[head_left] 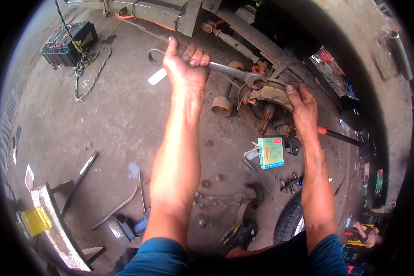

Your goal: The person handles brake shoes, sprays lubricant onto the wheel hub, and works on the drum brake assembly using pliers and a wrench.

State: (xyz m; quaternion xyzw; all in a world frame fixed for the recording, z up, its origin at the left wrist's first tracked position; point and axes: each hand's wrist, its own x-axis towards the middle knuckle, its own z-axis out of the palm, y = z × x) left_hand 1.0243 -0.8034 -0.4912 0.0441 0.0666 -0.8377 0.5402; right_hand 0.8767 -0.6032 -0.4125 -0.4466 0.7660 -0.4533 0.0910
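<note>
My left hand [185, 64] is closed around the handle of a long metal spanner [225, 69], whose far end sits on a fitting at the top of a rusty brake drum assembly [262, 108]. The spanner's ring end [154, 56] sticks out to the left of my fist. My right hand [302, 108] rests flat on the right side of the brake assembly, fingers pressed on its rusty shoe. An axle stub [265, 120] protrudes from the middle of the assembly.
A small green and white box [270, 152] lies below the assembly. Metal bars [80, 180], brake parts [244, 207], a tyre [290, 221] and pliers lie on the concrete floor. A car battery [69, 42] with cables sits far left. The vehicle's chassis [161, 14] spans the top.
</note>
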